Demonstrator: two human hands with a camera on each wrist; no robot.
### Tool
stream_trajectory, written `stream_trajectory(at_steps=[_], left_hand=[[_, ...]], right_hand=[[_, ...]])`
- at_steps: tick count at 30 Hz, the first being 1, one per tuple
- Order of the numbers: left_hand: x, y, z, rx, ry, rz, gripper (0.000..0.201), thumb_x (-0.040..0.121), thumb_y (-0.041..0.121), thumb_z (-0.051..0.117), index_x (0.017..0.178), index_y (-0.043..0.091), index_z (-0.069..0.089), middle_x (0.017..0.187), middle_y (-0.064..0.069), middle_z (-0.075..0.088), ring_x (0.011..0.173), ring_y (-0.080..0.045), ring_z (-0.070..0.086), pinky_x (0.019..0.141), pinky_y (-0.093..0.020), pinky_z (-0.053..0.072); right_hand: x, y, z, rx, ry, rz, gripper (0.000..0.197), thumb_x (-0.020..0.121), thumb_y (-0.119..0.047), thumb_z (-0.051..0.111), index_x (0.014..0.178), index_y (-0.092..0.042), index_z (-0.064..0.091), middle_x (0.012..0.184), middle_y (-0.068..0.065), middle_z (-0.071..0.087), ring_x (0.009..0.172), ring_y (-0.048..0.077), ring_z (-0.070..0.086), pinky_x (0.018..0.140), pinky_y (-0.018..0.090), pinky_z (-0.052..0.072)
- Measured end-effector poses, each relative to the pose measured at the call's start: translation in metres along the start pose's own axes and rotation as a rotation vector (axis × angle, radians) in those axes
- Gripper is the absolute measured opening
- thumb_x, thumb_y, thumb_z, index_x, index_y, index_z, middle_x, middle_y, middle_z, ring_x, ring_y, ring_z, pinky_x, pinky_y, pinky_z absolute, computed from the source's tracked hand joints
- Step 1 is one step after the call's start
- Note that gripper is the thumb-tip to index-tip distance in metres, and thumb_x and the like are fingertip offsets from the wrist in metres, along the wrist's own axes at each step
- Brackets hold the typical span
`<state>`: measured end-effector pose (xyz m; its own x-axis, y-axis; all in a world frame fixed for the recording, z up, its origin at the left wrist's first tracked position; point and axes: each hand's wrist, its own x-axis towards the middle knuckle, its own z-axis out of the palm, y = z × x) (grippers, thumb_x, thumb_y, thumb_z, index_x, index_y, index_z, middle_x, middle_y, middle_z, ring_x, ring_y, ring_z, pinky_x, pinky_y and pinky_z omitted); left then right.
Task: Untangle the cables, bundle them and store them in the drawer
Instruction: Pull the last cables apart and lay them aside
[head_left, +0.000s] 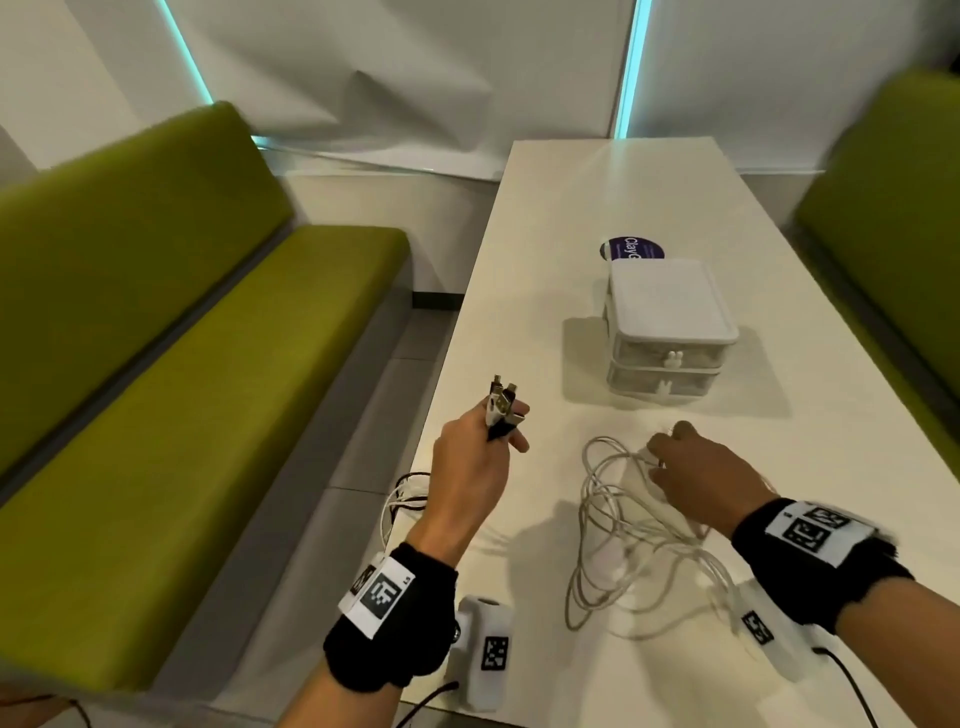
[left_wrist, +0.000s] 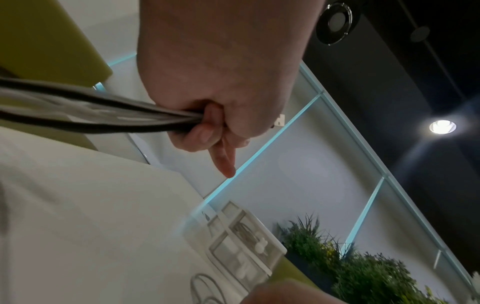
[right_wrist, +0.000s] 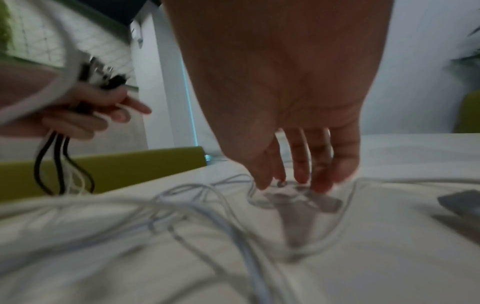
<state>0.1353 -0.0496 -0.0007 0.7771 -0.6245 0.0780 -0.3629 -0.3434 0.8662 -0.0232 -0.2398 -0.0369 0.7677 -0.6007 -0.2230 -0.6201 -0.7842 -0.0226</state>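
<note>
My left hand (head_left: 506, 426) is raised at the table's left edge and grips a bundle of black and white cable ends (head_left: 500, 410), plugs sticking up. Those cables (left_wrist: 103, 113) trail back from the fist (left_wrist: 207, 127) and hang off the table edge. A loose tangle of white cable (head_left: 613, 525) lies on the table. My right hand (head_left: 667, 447) hovers over its far end, fingers pointing down, fingertips (right_wrist: 301, 179) touching strands and a small plug; that view is blurred. The white two-drawer box (head_left: 670, 332) stands behind, both drawers closed.
The white table (head_left: 597, 197) runs away from me, with green benches on the left (head_left: 156, 338) and right (head_left: 893, 208). A purple round sticker (head_left: 631, 248) lies behind the drawer box. A green plant (left_wrist: 363, 267) stands beyond the table.
</note>
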Motion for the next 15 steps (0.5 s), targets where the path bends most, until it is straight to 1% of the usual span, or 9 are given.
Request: stream_trajectory(at_steps=[2,4,6,8,11,12,13,14,15], left_hand=[[-0.001,0.006,0.007,0.021,-0.041,0.021,0.034,0.093,-0.001,0.044,0.092,0.021,0.070,0.081,0.014,0.070,0.090,0.007,0.053,0.074,-0.004,0.038],[-0.001,0.013,0.013,0.035,-0.082,0.039,0.035,0.093,0.000,0.044,0.099,0.022,0.070,0.075,0.011,0.070,0.085,0.002,0.056,0.068,-0.009,0.039],[-0.003,0.019,0.018,0.060,-0.116,0.057,0.036,0.091,0.000,0.043,0.100,0.022,0.070,0.070,0.011,0.066,0.071,-0.004,0.055,0.058,-0.015,0.035],[-0.005,0.025,0.023,0.088,-0.144,0.068,0.036,0.089,-0.001,0.043,0.096,0.022,0.070,0.069,0.011,0.062,0.064,-0.006,0.051,0.054,-0.017,0.031],[-0.008,0.032,0.028,0.067,-0.154,0.077,0.034,0.087,0.000,0.045,0.081,0.022,0.070,0.080,0.004,0.068,0.073,-0.015,0.056,0.059,-0.025,0.036],[-0.009,0.034,0.028,0.043,-0.154,0.085,0.036,0.088,-0.001,0.045,0.076,0.024,0.068,0.083,0.005,0.069,0.079,-0.013,0.059,0.061,-0.023,0.039],[-0.010,0.038,0.028,0.015,-0.156,0.101,0.038,0.088,-0.002,0.045,0.076,0.025,0.068,0.083,0.007,0.069,0.080,-0.006,0.060,0.062,-0.017,0.040],[-0.011,0.040,0.029,-0.011,-0.159,0.119,0.037,0.089,-0.003,0.045,0.081,0.023,0.071,0.081,0.011,0.067,0.074,0.002,0.059,0.060,-0.012,0.039],[-0.013,0.043,0.030,-0.035,-0.158,0.142,0.034,0.090,-0.002,0.047,0.088,0.021,0.072,0.080,0.013,0.066,0.067,0.004,0.057,0.059,-0.011,0.039]], right_hand=[[-0.002,-0.003,0.000,0.000,0.055,0.001,0.024,0.098,-0.031,0.049,0.114,-0.014,0.053,0.115,0.009,0.049,0.093,0.031,0.061,0.072,0.036,0.049],[-0.004,-0.005,-0.002,0.030,0.063,0.019,0.019,0.098,-0.030,0.049,0.108,-0.014,0.052,0.111,0.008,0.049,0.091,0.031,0.061,0.068,0.036,0.046],[-0.006,-0.005,-0.007,0.104,0.072,0.048,0.017,0.098,-0.030,0.049,0.104,-0.014,0.051,0.108,0.007,0.051,0.092,0.031,0.060,0.072,0.037,0.047],[-0.009,-0.003,-0.017,0.197,0.093,0.065,0.014,0.097,-0.031,0.050,0.097,-0.016,0.051,0.103,0.006,0.056,0.091,0.031,0.059,0.076,0.039,0.048],[-0.016,-0.002,-0.037,0.386,0.148,0.050,0.013,0.091,-0.033,0.058,0.086,-0.021,0.054,0.091,0.000,0.064,0.085,0.025,0.060,0.075,0.039,0.050],[-0.019,-0.004,-0.044,0.455,0.189,0.027,0.012,0.090,-0.032,0.061,0.084,-0.022,0.057,0.088,-0.002,0.065,0.083,0.023,0.060,0.074,0.038,0.051],[-0.023,-0.006,-0.052,0.503,0.238,-0.001,0.010,0.088,-0.030,0.063,0.083,-0.023,0.059,0.085,-0.004,0.066,0.081,0.019,0.061,0.072,0.035,0.050],[-0.027,-0.010,-0.059,0.536,0.289,-0.032,0.009,0.087,-0.028,0.065,0.082,-0.023,0.060,0.083,-0.007,0.066,0.078,0.016,0.060,0.070,0.030,0.048],[-0.031,-0.014,-0.066,0.560,0.340,-0.057,0.008,0.087,-0.027,0.066,0.081,-0.023,0.061,0.082,-0.009,0.066,0.076,0.011,0.059,0.067,0.024,0.045]])
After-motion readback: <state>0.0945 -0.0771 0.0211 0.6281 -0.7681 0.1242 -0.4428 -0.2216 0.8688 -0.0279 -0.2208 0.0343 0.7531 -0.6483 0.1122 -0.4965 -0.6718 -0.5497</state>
